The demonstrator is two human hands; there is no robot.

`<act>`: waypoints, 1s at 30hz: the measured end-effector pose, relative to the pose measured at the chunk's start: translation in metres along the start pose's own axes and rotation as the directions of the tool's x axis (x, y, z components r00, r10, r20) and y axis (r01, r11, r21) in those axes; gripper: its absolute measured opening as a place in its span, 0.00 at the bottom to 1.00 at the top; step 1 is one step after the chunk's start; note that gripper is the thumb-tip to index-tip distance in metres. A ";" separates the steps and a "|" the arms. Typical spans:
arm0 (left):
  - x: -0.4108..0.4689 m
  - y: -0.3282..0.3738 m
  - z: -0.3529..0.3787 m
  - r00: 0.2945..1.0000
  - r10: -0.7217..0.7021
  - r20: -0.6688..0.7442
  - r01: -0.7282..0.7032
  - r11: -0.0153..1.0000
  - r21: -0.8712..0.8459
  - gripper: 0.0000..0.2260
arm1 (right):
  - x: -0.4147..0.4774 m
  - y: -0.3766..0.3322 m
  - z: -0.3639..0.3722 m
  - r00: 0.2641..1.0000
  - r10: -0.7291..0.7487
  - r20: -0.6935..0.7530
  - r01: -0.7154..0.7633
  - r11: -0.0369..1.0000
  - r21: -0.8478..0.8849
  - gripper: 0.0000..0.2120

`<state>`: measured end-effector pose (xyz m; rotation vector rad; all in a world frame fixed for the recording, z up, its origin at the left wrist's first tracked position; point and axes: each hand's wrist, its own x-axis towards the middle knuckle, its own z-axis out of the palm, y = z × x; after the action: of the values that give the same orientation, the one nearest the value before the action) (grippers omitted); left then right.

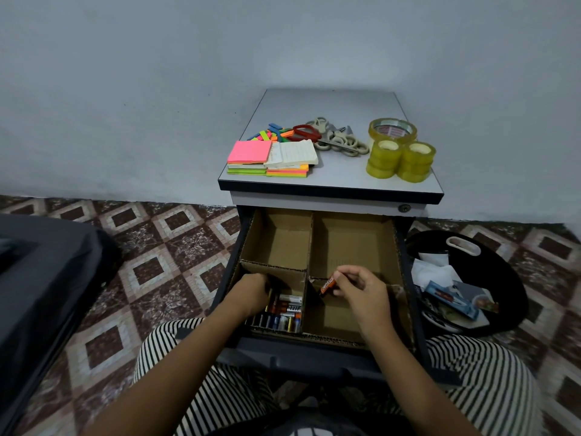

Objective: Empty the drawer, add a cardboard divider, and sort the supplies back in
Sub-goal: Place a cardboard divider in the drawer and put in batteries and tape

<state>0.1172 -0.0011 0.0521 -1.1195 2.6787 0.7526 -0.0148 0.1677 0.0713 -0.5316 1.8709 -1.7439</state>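
In the open drawer (314, 357), a cardboard divider (309, 243) forms four compartments: batteries (284, 313) lie in the near-left one, where the left hand (254, 287) reaches, its grip hidden, while the right hand (358, 287) pinches an orange battery (328, 285) over the near-right one.

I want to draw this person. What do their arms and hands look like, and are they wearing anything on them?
The left hand and right hand are bare: no gloves, rings, watch or bracelet show. The arms are bare too, with no sleeves in view. Below them are black-and-white striped trousers.
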 end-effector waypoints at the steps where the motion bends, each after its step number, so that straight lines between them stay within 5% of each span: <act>1: -0.002 0.003 -0.003 1.000 -0.002 -0.014 0.002 1.000 0.003 0.11 | 0.000 0.000 0.000 1.000 -0.002 0.004 0.002 1.000 0.004 0.06; 9: -0.026 0.058 -0.034 0.959 0.211 -0.189 -0.239 0.961 -0.142 0.11 | 0.000 -0.001 0.001 1.000 -0.013 0.022 0.012 0.999 0.036 0.07; 16: -0.027 0.086 -0.021 0.940 0.325 -0.103 -0.341 0.909 -0.241 0.13 | 0.000 0.000 0.001 0.999 -0.017 0.030 0.016 0.999 0.049 0.08; 24: -0.029 0.080 -0.016 0.939 0.298 -0.171 -0.338 0.891 -0.304 0.09 | -0.003 0.000 0.001 0.997 -0.060 0.047 0.060 0.998 -0.002 0.08; 30: -0.028 0.049 -0.026 0.960 0.110 -0.258 -0.198 0.916 -0.348 0.09 | -0.004 0.004 -0.001 0.964 -0.266 -0.018 0.241 0.899 -0.367 0.06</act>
<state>0.1049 0.0331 0.1023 -1.1423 2.9295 1.2758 -0.0124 0.1712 0.0677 -0.9026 2.2756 -1.5887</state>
